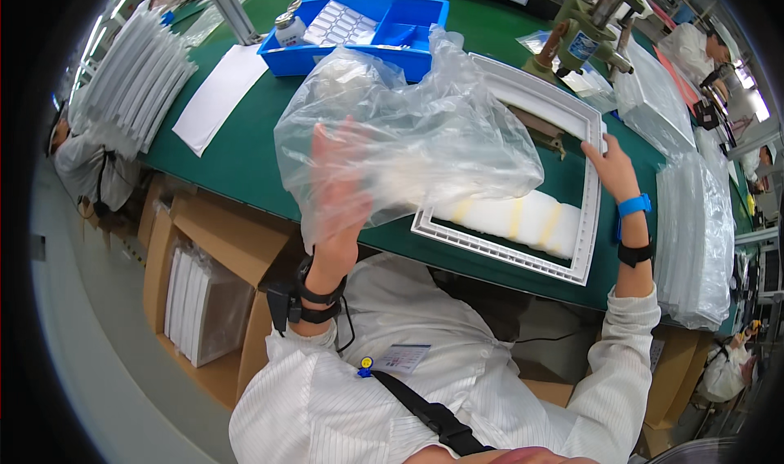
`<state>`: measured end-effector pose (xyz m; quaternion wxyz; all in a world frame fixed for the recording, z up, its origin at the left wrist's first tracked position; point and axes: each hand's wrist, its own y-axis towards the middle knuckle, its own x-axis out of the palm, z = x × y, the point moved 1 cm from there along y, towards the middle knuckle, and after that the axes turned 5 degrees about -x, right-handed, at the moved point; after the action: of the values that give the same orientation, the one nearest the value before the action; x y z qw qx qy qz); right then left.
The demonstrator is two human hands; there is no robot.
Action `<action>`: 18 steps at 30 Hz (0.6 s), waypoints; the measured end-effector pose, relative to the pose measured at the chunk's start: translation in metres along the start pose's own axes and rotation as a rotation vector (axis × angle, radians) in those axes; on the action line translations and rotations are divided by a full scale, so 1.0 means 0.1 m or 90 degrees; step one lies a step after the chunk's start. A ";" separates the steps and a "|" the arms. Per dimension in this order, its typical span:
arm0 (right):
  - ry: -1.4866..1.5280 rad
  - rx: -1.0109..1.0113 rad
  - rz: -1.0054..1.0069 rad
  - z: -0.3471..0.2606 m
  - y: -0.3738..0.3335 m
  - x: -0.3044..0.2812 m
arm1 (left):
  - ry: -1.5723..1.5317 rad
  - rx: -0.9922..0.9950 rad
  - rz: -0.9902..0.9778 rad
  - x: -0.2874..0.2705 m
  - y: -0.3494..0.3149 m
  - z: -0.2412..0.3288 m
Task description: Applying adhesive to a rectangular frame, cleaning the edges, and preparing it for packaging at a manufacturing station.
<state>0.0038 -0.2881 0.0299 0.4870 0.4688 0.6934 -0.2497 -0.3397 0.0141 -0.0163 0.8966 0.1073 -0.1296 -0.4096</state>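
Note:
My left hand [336, 182] is inside a clear plastic bag [400, 129], its fingers stretched out and showing through the film. The crumpled bag spreads over the left part of a white rectangular frame [590, 219] and hides its left side. My right hand [614, 170] grips the right side of that frame, near its far corner, with the fingers partly hidden. Within the frame's opening, close to its near side, lies a white padded strip with yellow bands [510, 222], its left end covered by the bag.
A blue divided tray [286, 62] with bottles and a patterned sheet stands behind the bag. A white sheet [219, 97] and stacked panels [135, 76] are left, bagged panels [694, 235] right. A green hand press [581, 44] stands far right; an open cardboard box [229, 231] is below left.

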 end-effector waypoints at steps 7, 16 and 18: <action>0.397 0.070 -0.020 0.02 -0.29 -0.01 | -0.117 0.170 -0.153 -0.03 0.32 0.16; 0.366 0.024 0.123 -0.25 -1.39 -0.58 | -0.265 0.046 -0.164 0.35 0.67 0.53; 0.380 0.012 0.156 -0.18 -1.60 -0.65 | -0.181 0.089 -0.192 0.48 0.77 0.45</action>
<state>-0.1410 -0.3701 0.0787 0.2844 0.6058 0.7416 -0.0474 -0.2697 0.0232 0.0560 0.7881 0.1287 -0.2651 -0.5404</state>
